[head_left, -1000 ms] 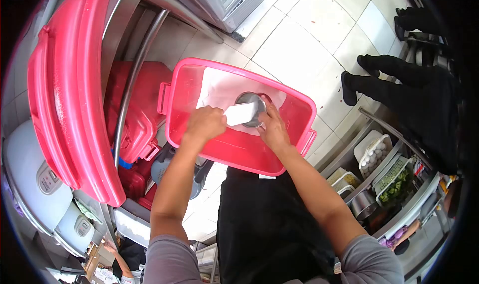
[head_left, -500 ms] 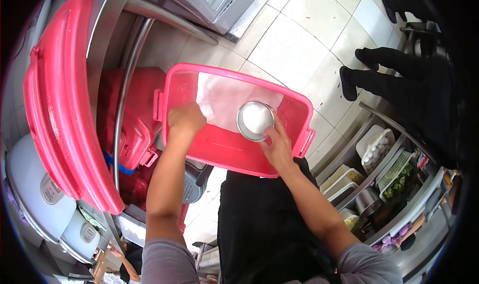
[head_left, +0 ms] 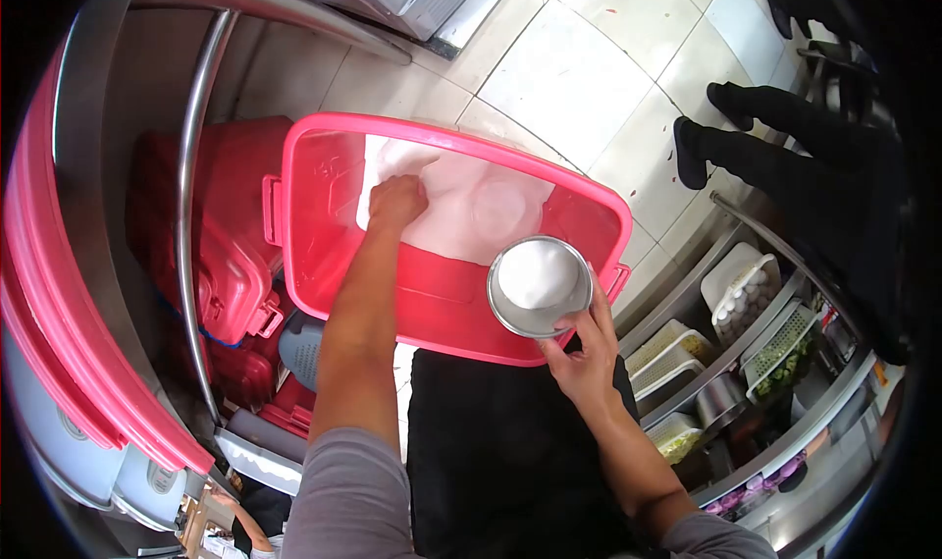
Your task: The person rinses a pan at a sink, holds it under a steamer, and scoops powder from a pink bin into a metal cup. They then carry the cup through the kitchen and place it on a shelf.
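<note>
A deep pink plastic bin (head_left: 453, 137) stands in front of me, with white powder (head_left: 446, 211) spread over part of its floor. My right hand (head_left: 589, 355) grips a round metal bowl (head_left: 502, 306) by its side, thumb and fingers at the rim. A white mound of what looks like the same powder (head_left: 538, 272) sits in the bowl, which is over the bin's near right side. Down inside the bin, my left hand (head_left: 397, 203) is curled closed at the powder's left part; its fingertips are hidden. A round imprint shows in the powder.
A pink lid (head_left: 74, 294) leans at the left beside a metal rail (head_left: 201, 196). More pink bins (head_left: 231, 255) are below it. On the right, a shelf holds a basket of eggs (head_left: 741, 289) and other food baskets. Another person's legs (head_left: 765, 132) are at upper right.
My right hand has brought the bowl nearer to me and to the right, away from the powder. My left hand has moved from the bin's left side inward to the powder.
</note>
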A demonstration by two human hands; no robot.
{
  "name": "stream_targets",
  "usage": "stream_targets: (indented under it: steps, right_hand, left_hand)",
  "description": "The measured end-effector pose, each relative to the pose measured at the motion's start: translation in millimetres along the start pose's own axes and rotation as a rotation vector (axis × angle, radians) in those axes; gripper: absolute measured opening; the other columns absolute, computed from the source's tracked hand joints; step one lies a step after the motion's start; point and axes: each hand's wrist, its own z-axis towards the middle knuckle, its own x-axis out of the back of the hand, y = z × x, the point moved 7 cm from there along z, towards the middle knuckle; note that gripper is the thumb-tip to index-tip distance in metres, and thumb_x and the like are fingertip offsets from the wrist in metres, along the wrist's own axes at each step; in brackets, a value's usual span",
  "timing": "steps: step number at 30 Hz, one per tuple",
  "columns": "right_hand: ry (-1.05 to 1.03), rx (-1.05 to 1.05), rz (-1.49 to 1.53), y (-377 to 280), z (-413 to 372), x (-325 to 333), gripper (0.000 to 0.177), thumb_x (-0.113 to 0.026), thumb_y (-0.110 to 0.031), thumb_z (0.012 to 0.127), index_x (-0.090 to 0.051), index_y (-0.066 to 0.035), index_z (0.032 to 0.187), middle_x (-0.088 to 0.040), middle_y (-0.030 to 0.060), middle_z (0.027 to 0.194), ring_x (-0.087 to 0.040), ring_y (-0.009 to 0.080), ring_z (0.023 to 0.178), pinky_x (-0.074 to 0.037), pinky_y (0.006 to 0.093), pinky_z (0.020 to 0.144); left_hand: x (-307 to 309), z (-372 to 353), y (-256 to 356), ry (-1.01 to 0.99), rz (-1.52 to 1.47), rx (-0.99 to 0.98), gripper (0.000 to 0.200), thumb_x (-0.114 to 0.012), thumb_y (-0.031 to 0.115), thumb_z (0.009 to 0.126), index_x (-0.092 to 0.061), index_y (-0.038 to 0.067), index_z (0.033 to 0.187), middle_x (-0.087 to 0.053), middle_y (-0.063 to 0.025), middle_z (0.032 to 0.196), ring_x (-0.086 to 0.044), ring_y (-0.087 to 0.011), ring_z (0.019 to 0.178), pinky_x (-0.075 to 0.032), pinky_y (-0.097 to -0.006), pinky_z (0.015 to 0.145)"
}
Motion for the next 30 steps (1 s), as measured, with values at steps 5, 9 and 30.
stream_targets:
  steps: [5,9,30]
  right_hand:
    - [0.031,-0.013,-0.017,7.2,13.5,-17.8,0.027,-0.079,0.005,0.066,-0.058,-0.002,0.082,-0.039,0.0276,0.151,-0.046,0.0435,0.135,-0.047,0.0443,0.104]
    - [0.006,-0.019,0.008,5.8,19.9,-23.1,0.029,-0.08,0.005,0.066,-0.058,-0.001,0.084,-0.04,0.0264,0.15,-0.044,0.0444,0.136,-0.045,0.0457,0.107]
    - [-0.167,0.203,-0.181,-2.7,67.3,-34.2,0.028,-0.076,0.004,0.069,-0.055,-0.001,0.087,-0.04,0.0164,0.153,-0.045,0.0449,0.134,-0.047,0.0478,0.106]
  left_hand:
    - [0.3,11.8,34.3,0.05,-0.112,-0.121,0.034,-0.046,0.031,0.093,-0.073,0.009,0.092,-0.072,-0.016,0.098,-0.068,-0.0351,0.094,-0.053,-0.048,0.086]
    - [2.9,9.2,36.0,0.091,-0.213,-0.211,0.032,-0.049,0.032,0.094,-0.072,0.01,0.09,-0.071,-0.0172,0.093,-0.067,-0.0376,0.09,-0.053,-0.0486,0.084]
    - [161.6,-189.3,2.1,0.23,-0.437,-0.287,0.023,-0.058,0.026,0.09,-0.066,0.006,0.082,-0.062,-0.0219,0.074,-0.061,-0.0447,0.07,-0.047,-0.0515,0.062]
